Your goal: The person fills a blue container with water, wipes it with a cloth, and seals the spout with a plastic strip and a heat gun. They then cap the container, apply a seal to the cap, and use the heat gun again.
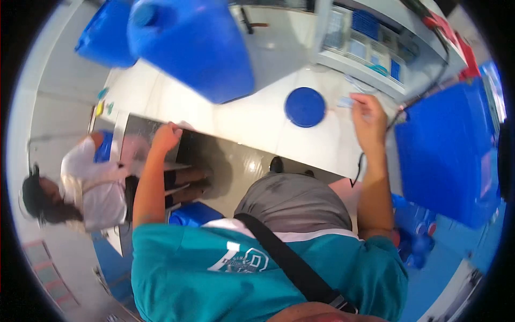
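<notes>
My right hand [369,118] is over the right part of the white table, with thumb and fingertips pinched on a small pale slip [346,102] that looks like a label. To the left of that hand, a round blue lid [305,107] lies flat on the tabletop. My left hand [167,137] is closed near the table's front edge; whether anything is inside its fingers does not show. Beyond it on the table stands a large blue jerrycan [198,48] with a blue cap [146,13].
A second blue jerrycan [109,35] is at the far left. A grey shelf unit [370,67] holds small trays at the back right. Large blue containers [448,150] are stacked on the right, near a hanging cable [416,102]. Another person [96,182] is at the left.
</notes>
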### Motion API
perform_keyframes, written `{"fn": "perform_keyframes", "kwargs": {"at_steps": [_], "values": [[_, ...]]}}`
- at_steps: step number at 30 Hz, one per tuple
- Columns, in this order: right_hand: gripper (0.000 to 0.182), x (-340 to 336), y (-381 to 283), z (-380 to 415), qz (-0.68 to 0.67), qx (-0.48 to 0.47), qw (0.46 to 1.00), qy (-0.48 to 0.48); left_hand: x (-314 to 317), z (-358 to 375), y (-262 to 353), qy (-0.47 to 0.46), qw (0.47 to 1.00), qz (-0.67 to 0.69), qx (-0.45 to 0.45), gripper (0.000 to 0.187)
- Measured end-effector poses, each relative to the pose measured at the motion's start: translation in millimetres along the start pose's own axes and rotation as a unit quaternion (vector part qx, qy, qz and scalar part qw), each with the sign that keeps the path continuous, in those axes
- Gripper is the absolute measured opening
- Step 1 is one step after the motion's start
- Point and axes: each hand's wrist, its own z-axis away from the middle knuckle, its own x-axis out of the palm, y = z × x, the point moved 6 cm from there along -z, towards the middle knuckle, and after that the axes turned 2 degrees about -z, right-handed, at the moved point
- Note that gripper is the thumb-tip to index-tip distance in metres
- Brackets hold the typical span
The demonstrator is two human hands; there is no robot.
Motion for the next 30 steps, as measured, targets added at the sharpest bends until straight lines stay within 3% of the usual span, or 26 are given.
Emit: {"fn": "perform_keyframes", "kwargs": {"at_steps": [3,4,5,7,8,9,10,12,14,15,16,18,20,22,24,25,26,28,29,30], "values": [[0.018,16,-45,-8,-0.033,-0.122,0.992,-0.003,-27,35,146,-0.079,0.923,0.286,0.243,0.030],[0.020,22,-63,-10,-0.027,-0.180,0.983,-0.001,-43,63,201,-0.137,0.845,0.425,0.294,0.040],[0.020,28,-72,-13,-0.028,-0.183,0.983,-0.001,-63,88,243,-0.188,0.785,0.515,0.290,0.044],[0.025,41,-106,-10,-0.003,-0.361,0.932,-0.027,-93,118,298,-0.249,0.661,0.655,0.270,0.051],[0.025,42,-112,-11,-0.004,-0.367,0.930,-0.028,-103,121,313,-0.264,0.604,0.707,0.257,0.054],[0.026,43,-117,-10,-0.001,-0.361,0.932,-0.036,-113,120,321,-0.259,0.577,0.726,0.269,0.044],[0.027,42,-121,-10,0.004,-0.355,0.934,-0.043,-121,124,327,-0.255,0.575,0.728,0.274,0.044],[0.022,38,-113,-8,-0.039,-0.331,0.943,-0.019,-138,123,327,-0.117,0.678,0.676,0.263,0.032],[0.017,37,-92,-11,-0.183,-0.100,0.976,-0.059,-137,121,328,-0.079,0.681,0.675,0.273,0.022],[0.016,44,-90,-8,-0.272,-0.047,0.955,-0.107,-134,121,331,-0.069,0.699,0.650,0.291,0.022],[0.016,44,-90,-8,-0.270,-0.043,0.957,-0.099,-132,124,334,-0.060,0.716,0.623,0.309,0.023],[0.014,47,-81,-15,-0.305,0.033,0.944,-0.126,-133,129,341,-0.066,0.704,0.637,0.306,0.024],[0.013,38,-79,-20,-0.278,-0.031,0.956,-0.090,-141,135,344,-0.132,0.602,0.717,0.327,0.026],[0.012,25,-82,-24,-0.251,-0.095,0.962,-0.056,-143,126,340,-0.082,0.623,0.700,0.338,0.022],[0.011,26,-94,-16,-0.201,-0.174,0.950,-0.165,-153,124,336,-0.017,0.587,0.697,0.411,0.017],[0.014,27,-95,-14,-0.214,-0.143,0.947,-0.193,-153,125,332,-0.006,0.643,0.652,0.402,0.013],[0.014,24,-95,-15,-0.213,-0.142,0.947,-0.192,-155,122,330,-0.008,0.643,0.652,0.402,0.013],[0.019,33,-93,-9,-0.218,-0.134,0.926,-0.278,-175,144,332,0.202,0.668,0.422,0.579,0.020],[0.019,36,-94,-7,-0.223,-0.129,0.924,-0.282,-176,147,330,0.198,0.673,0.422,0.574,0.020],[0.019,42,-87,-9,-0.295,-0.016,0.904,-0.308,-188,160,332,0.259,0.679,0.363,0.583,0.026]]}}
